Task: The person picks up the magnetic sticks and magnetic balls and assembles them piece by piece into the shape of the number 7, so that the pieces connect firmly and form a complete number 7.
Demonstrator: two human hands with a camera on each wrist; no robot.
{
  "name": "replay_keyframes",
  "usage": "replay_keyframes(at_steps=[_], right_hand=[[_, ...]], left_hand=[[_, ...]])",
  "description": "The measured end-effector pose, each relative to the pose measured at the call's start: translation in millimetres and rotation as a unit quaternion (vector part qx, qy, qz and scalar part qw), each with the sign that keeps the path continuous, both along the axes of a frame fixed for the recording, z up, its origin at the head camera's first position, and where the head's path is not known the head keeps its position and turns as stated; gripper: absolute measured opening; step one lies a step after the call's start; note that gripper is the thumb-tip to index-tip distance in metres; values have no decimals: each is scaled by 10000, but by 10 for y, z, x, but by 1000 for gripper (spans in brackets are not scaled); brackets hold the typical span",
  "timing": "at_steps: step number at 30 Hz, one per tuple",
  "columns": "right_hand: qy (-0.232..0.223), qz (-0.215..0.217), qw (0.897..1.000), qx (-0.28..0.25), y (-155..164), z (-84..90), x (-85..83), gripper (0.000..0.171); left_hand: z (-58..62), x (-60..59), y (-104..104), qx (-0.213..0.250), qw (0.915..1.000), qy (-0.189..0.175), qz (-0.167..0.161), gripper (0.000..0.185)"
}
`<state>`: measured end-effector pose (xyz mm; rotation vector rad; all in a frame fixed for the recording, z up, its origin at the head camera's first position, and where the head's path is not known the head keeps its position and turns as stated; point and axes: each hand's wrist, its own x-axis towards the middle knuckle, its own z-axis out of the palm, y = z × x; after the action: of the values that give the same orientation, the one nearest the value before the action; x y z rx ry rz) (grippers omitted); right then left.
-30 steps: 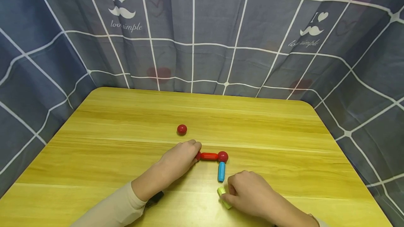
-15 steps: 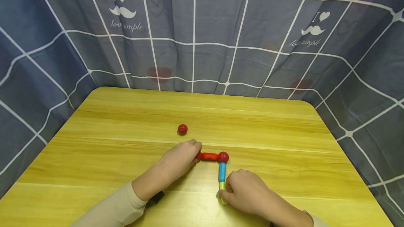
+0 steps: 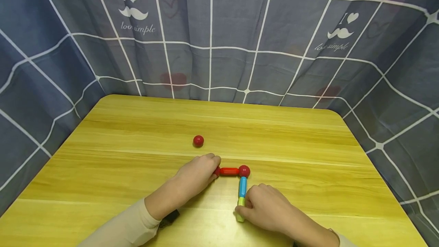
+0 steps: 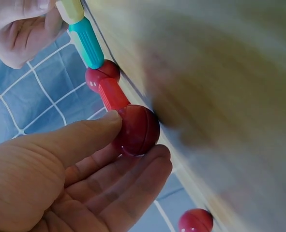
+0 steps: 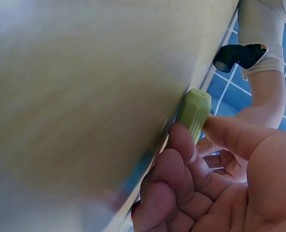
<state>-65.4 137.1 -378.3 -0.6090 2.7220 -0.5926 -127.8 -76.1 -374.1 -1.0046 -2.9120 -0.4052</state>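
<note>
Between thumb and fingers my left hand (image 3: 195,174) pinches a dark red ball (image 4: 138,129). A red rod (image 3: 229,171) joins that ball to a second red ball (image 3: 244,170) on its right. From the second ball a blue rod (image 3: 242,186) runs toward me. My right hand (image 3: 271,207) pinches a yellow-green rod (image 5: 195,112), whose far end touches the near end of the blue rod, in line with it. In the left wrist view the left thumb presses the side of the held ball, and the blue rod (image 4: 86,43) meets the second ball.
A loose red ball (image 3: 198,141) lies on the wooden table (image 3: 274,132) beyond my left hand. Grey-blue gridded curtains (image 3: 226,68) hang behind the table and along both sides.
My right hand has straightened the yellow-green rod and brought its end against the blue rod. The joined pieces have shifted very slightly right. The left hand keeps its hold on the ball.
</note>
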Motion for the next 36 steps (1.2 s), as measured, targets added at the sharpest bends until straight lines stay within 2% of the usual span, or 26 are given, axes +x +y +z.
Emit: replay_keyframes(at_steps=[14, 20, 28, 33, 36], right_hand=[[-169, 66, 9995, -252, -17, -19, -17, 49], [-54, 151, 9996, -215, -41, -25, -45, 48], [-189, 281, 9987, -369, -17, -30, -50, 40], [70, 245, 9988, -408, 43, -35, -66, 34], [348, 212, 9978, -531, 87, -29, -84, 26]], left_hand=[[25, -29, 3, 138, 9995, -277, -22, 15], [24, -35, -15, 195, 9994, -277, -16, 15], [22, -36, -3, 199, 9995, -225, -93, 15], [50, -66, -31, 240, 9992, -300, -74, 15], [86, -142, -94, 283, 9994, -100, 177, 18]])
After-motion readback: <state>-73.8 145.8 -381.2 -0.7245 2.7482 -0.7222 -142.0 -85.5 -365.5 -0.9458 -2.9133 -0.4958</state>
